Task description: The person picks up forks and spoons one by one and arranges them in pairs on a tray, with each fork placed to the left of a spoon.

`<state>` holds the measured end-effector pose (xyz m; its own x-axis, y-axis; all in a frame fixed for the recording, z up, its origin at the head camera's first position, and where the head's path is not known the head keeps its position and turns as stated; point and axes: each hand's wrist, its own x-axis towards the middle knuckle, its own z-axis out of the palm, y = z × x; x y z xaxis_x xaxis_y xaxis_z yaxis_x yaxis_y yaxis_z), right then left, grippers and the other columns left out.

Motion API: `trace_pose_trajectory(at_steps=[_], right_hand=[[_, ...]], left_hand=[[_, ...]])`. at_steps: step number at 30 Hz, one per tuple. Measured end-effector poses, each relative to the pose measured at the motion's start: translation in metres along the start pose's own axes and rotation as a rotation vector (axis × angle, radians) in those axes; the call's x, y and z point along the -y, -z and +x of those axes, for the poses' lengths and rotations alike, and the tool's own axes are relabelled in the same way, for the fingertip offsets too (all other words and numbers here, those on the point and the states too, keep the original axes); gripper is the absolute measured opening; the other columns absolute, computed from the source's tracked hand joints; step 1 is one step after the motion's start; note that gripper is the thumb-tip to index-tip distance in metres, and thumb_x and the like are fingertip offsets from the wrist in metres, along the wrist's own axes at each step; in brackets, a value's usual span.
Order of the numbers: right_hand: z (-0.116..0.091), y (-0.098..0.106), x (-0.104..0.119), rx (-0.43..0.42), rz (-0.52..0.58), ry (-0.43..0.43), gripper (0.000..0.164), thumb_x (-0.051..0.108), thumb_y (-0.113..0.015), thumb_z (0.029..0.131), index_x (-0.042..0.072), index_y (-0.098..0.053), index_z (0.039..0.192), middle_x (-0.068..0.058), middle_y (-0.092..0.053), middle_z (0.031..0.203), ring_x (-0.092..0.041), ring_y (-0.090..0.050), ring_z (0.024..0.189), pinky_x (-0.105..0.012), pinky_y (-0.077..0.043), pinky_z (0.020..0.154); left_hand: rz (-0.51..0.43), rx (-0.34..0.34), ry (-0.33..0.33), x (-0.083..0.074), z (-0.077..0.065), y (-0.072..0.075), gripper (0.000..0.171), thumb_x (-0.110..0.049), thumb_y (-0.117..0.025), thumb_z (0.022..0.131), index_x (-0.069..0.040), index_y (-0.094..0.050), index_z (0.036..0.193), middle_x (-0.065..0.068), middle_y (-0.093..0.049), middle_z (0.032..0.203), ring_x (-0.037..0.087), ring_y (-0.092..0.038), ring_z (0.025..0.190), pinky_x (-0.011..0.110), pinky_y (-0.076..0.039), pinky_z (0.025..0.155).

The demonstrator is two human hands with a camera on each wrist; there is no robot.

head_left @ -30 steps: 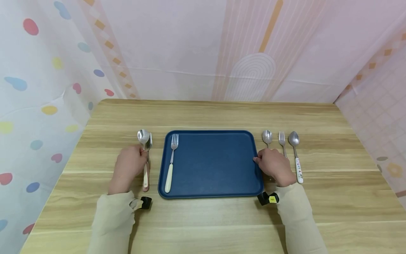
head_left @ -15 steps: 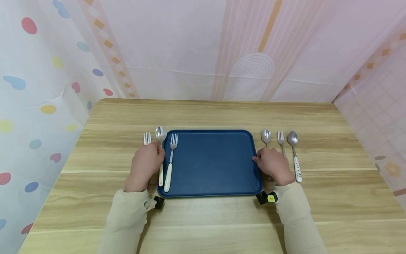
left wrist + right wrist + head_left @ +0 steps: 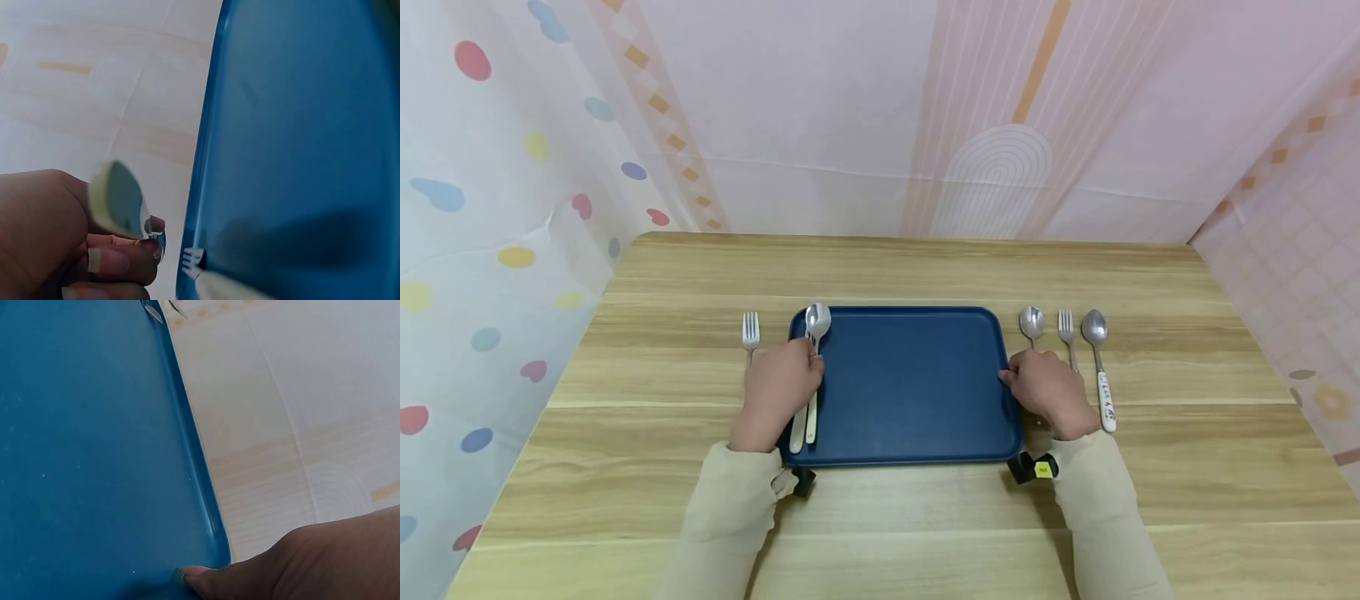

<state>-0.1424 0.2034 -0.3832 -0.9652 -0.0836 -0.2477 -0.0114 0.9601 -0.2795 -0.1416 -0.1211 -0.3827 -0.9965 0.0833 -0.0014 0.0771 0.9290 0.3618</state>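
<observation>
We record a wood-grained worktop (image 3: 887,537), printed cloth (image 3: 820,100) at its far side; thereon one blue, round-cornered tray (image 3: 917,383), a pale-handled fork (image 3: 798,435) at its left end. Left hand (image 3: 777,382): grip pinching an oval-bowled metal spoon (image 3: 818,318) above that end. Right hand (image 3: 1047,387): grip holding the tray's right rim. Also: left, one metal fork (image 3: 751,330); rightmost, a print-handled spoon (image 3: 1106,398).

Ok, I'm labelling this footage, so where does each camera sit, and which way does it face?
Head: on the head, facing forward and down at the blue tray; left hand, right hand and both sleeves show.
Left wrist: on that wrist, facing that hand's work; its fingers, holding a spoon, show.
Right wrist: on that wrist, facing across the tray; part of that hand shows, touching it.
Both wrist views share the tray and patterned cloth.
</observation>
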Motion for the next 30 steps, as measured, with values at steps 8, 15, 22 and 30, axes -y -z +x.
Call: trace_pose_trajectory(at_steps=[8, 15, 22, 30], right_hand=[[0.000, -0.001, 0.000, 0.000, 0.005, -0.003, 0.035, 0.024, -0.055, 0.092, 0.012, -0.048, 0.059, -0.003, -0.043, 0.057, -0.019, -0.049, 0.055, -0.031, -0.035, 0.047], [0.000, -0.001, 0.000, 0.001, 0.001, -0.001, 0.035, 0.025, -0.055, 0.092, 0.012, -0.048, 0.059, -0.003, -0.043, 0.057, -0.019, -0.049, 0.055, -0.031, -0.035, 0.046], [0.000, -0.001, -0.001, 0.005, 0.001, 0.001, 0.034, 0.025, -0.055, 0.092, 0.012, -0.050, 0.060, -0.003, -0.046, 0.057, -0.019, -0.049, 0.055, -0.031, -0.036, 0.046], [0.000, 0.000, -0.002, -0.001, -0.005, 0.006, 0.034, 0.025, -0.055, 0.092, 0.013, -0.049, 0.060, -0.003, -0.045, 0.057, -0.019, -0.049, 0.056, -0.031, -0.036, 0.046]], left_hand=[[0.030, 0.024, 0.007, -0.010, 0.001, -0.011, 0.024, -0.021, -0.050, 0.088, -0.011, -0.053, 0.067, 0.008, -0.051, 0.059, 0.025, -0.048, 0.050, 0.038, -0.038, 0.041], [0.082, 0.015, -0.006, -0.013, 0.003, -0.019, 0.020, -0.021, -0.053, 0.088, -0.007, -0.059, 0.074, 0.013, -0.057, 0.065, 0.027, -0.050, 0.051, 0.043, -0.042, 0.043], [0.103, 0.026, -0.001, -0.012, 0.003, -0.022, 0.021, -0.022, -0.055, 0.087, -0.007, -0.060, 0.073, 0.013, -0.058, 0.066, 0.027, -0.051, 0.051, 0.043, -0.043, 0.042], [0.119, 0.008, 0.007, -0.011, 0.003, -0.024, 0.021, -0.021, -0.055, 0.086, -0.005, -0.060, 0.074, 0.013, -0.056, 0.063, 0.027, -0.050, 0.050, 0.043, -0.042, 0.041]])
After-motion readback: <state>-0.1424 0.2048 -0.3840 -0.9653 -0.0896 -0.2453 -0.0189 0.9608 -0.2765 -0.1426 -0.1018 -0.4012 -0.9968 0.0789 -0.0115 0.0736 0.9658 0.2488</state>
